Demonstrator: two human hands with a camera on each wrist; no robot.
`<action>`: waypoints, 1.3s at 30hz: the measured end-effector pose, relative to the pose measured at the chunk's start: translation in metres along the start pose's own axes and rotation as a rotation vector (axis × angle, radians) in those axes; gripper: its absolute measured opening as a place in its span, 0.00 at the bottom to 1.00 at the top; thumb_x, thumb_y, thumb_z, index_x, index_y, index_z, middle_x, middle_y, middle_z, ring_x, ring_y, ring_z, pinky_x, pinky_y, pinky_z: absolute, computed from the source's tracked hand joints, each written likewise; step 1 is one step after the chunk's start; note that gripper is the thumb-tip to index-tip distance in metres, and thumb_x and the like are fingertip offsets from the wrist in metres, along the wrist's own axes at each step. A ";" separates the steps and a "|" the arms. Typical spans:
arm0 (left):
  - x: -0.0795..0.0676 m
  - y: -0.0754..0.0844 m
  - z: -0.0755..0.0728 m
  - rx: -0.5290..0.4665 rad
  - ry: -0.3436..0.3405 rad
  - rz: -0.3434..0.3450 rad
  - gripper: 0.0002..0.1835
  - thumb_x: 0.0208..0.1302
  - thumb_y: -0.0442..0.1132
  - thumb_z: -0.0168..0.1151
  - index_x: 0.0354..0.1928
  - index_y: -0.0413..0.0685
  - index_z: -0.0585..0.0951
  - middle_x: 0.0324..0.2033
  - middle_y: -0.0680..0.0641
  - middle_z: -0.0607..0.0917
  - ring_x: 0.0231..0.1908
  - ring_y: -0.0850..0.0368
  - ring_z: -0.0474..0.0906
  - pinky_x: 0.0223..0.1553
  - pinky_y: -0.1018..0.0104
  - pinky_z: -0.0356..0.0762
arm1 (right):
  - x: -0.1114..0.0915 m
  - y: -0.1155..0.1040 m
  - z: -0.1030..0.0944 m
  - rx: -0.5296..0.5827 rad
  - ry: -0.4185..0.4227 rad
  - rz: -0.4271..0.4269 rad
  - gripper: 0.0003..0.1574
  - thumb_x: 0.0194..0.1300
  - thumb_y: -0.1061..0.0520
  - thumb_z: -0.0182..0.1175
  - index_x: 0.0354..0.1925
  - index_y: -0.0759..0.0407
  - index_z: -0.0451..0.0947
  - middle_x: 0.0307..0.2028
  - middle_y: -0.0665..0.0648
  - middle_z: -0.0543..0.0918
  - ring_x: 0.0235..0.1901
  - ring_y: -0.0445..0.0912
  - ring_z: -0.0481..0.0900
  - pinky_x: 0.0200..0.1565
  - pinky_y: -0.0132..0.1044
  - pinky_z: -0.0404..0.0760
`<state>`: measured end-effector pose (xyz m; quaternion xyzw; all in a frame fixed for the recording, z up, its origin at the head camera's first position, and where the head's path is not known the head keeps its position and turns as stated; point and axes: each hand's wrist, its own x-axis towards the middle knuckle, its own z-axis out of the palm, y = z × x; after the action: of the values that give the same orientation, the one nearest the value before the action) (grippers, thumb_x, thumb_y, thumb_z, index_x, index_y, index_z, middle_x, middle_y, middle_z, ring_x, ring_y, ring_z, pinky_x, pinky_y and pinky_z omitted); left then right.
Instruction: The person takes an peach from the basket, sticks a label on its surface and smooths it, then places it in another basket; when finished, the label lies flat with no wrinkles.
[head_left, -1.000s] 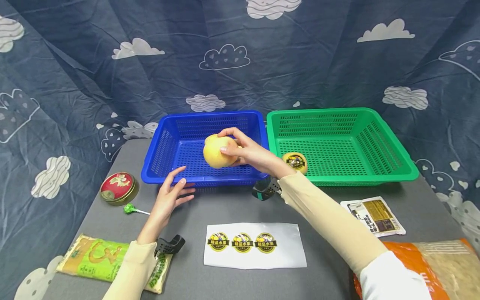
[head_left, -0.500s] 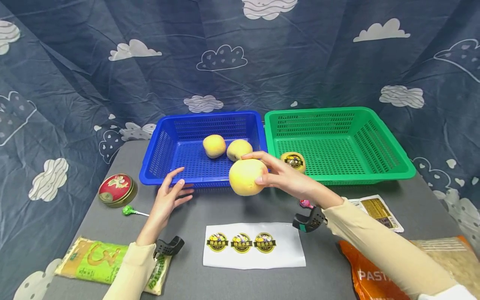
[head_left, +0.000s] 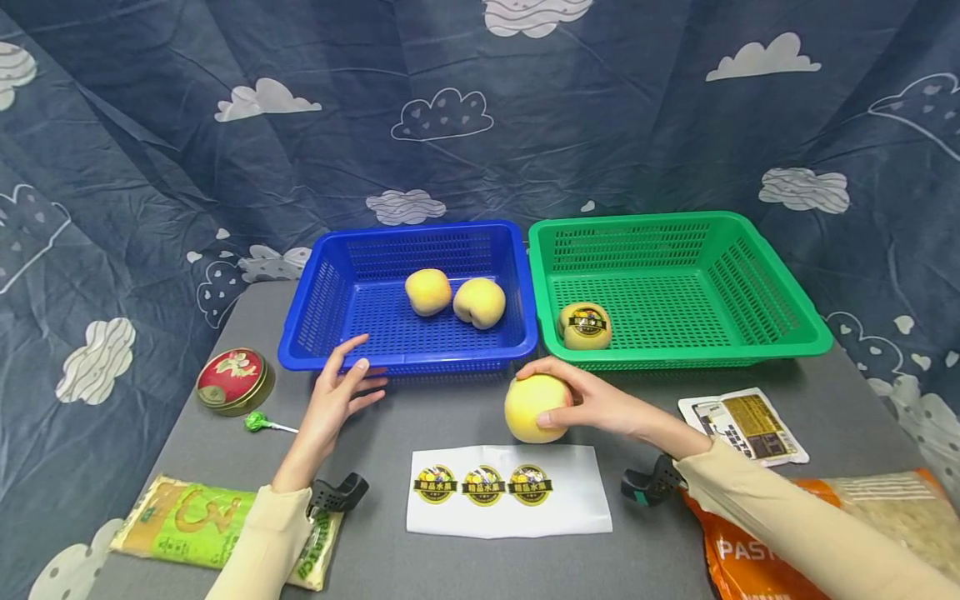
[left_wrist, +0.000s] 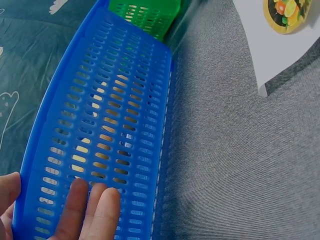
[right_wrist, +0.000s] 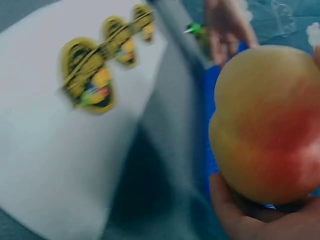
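Observation:
My right hand (head_left: 596, 406) grips a yellow peach (head_left: 534, 408) above the table, just behind a white sticker sheet (head_left: 510, 518). A red blush shows on the peach (right_wrist: 265, 125) in the right wrist view, with fingers curled around its lower side. On the sheet are three round black-and-gold fruit stickers (head_left: 483, 485). My left hand (head_left: 337, 396) is at the front left of the blue basket (head_left: 408, 363), fingers loosely spread around the rim and outer wall. Two more peaches (head_left: 480, 302) lie in that basket. One peach with a sticker (head_left: 586, 326) sits in the green basket (head_left: 712, 357).
On the left are a red round tin (head_left: 236, 381), a green lollipop (head_left: 257, 421) and a green-yellow food packet (head_left: 202, 521) partly under my left forearm. To the right lie a white-and-brown pouch (head_left: 750, 425) and an orange pasta bag (head_left: 750, 550). A patterned cloth (head_left: 450, 175) hangs behind.
My right hand has lifted the peach out of the blue basket and carried it right and toward me, to the sheet's far edge. The left hand has stayed at the basket.

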<state>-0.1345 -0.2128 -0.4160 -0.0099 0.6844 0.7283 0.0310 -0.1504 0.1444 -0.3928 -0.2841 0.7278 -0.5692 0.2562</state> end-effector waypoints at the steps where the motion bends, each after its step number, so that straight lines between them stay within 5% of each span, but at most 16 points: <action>1: 0.000 0.000 0.000 0.002 0.000 -0.001 0.25 0.68 0.44 0.47 0.65 0.49 0.58 0.48 0.23 0.70 0.45 0.38 0.75 0.45 0.46 0.71 | 0.000 0.004 0.002 -0.017 0.005 0.010 0.34 0.53 0.58 0.65 0.58 0.51 0.65 0.52 0.55 0.69 0.46 0.54 0.71 0.43 0.47 0.72; 7: 0.000 0.001 0.002 0.002 0.003 -0.004 0.26 0.68 0.44 0.47 0.65 0.47 0.57 0.48 0.23 0.69 0.44 0.41 0.76 0.45 0.47 0.71 | 0.007 0.021 0.006 -0.129 0.010 -0.027 0.38 0.46 0.59 0.69 0.57 0.52 0.68 0.53 0.51 0.68 0.49 0.50 0.67 0.45 0.46 0.69; 13: 0.001 -0.002 0.002 0.005 -0.006 -0.001 0.26 0.68 0.45 0.47 0.65 0.48 0.57 0.48 0.22 0.69 0.46 0.35 0.73 0.45 0.47 0.71 | 0.012 0.040 -0.003 -0.122 -0.043 -0.060 0.36 0.47 0.60 0.69 0.56 0.51 0.69 0.58 0.53 0.65 0.56 0.49 0.62 0.49 0.48 0.66; 21: -0.002 0.000 0.004 0.025 -0.042 0.023 0.25 0.69 0.43 0.44 0.66 0.51 0.56 0.49 0.22 0.69 0.44 0.40 0.75 0.45 0.50 0.72 | 0.004 0.029 0.000 -0.285 -0.025 -0.126 0.32 0.51 0.57 0.67 0.56 0.50 0.70 0.62 0.57 0.61 0.62 0.48 0.56 0.54 0.52 0.61; 26: -0.011 0.001 0.021 0.149 -0.273 0.125 0.22 0.69 0.38 0.45 0.64 0.46 0.62 0.49 0.28 0.72 0.45 0.35 0.73 0.43 0.53 0.74 | -0.009 0.018 0.008 -0.445 0.123 -0.214 0.28 0.51 0.56 0.67 0.52 0.49 0.73 0.57 0.50 0.68 0.59 0.46 0.62 0.55 0.51 0.60; 30: -0.025 0.000 0.048 0.408 -0.517 0.266 0.17 0.64 0.38 0.53 0.56 0.47 0.73 0.50 0.44 0.76 0.48 0.44 0.73 0.47 0.58 0.72 | -0.021 0.010 0.018 -0.511 0.195 -0.297 0.24 0.50 0.63 0.66 0.47 0.50 0.75 0.50 0.49 0.74 0.53 0.45 0.68 0.52 0.45 0.66; 35: -0.045 -0.007 0.083 0.795 -0.788 0.417 0.17 0.61 0.45 0.56 0.54 0.61 0.76 0.55 0.50 0.71 0.55 0.55 0.63 0.52 0.56 0.66 | -0.035 0.009 0.028 -0.486 0.085 -0.294 0.22 0.52 0.67 0.62 0.46 0.52 0.75 0.43 0.46 0.76 0.44 0.43 0.73 0.42 0.36 0.74; 39: -0.056 -0.017 0.098 1.002 -0.906 0.485 0.20 0.60 0.49 0.57 0.55 0.69 0.74 0.62 0.47 0.63 0.60 0.52 0.55 0.53 0.52 0.63 | -0.044 0.013 0.034 -0.533 -0.072 -0.229 0.20 0.54 0.63 0.61 0.46 0.52 0.75 0.47 0.50 0.75 0.46 0.44 0.73 0.43 0.39 0.74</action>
<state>-0.0753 -0.1159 -0.4239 0.4612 0.8394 0.2452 0.1503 -0.0977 0.1548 -0.4107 -0.4416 0.8053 -0.3729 0.1322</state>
